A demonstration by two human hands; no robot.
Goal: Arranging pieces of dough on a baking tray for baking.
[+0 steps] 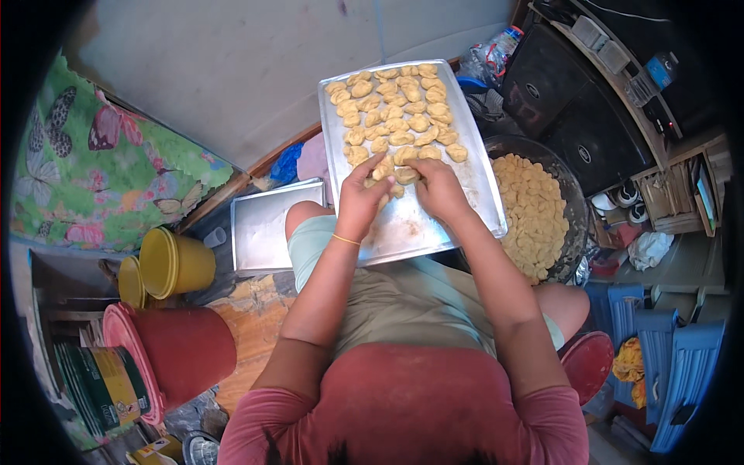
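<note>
A metal baking tray (484,203) rests across my lap, tilted a little. Rows of twisted, pale yellow dough pieces (395,124) cover its far part, while the near part shows bare, stained metal. My left hand (363,200) is over the tray's left half, its fingers closed around dough pieces (384,167). Beside it, my right hand (442,190) has its fingertips closed on another dough piece (406,176) at the near end of the rows. The undersides of both hands are hidden. On my right stands a large dark round pan (575,194) heaped with similar dough pieces (531,213).
Stacked metal trays (267,225) lie to my left. Beyond are yellow buckets (182,263), a red bucket (190,349) and a small plastic cup (215,237). Black speakers (593,147) stand at the far right, with blue plastic drawers (682,380) nearer. A wall (232,70) closes the far side.
</note>
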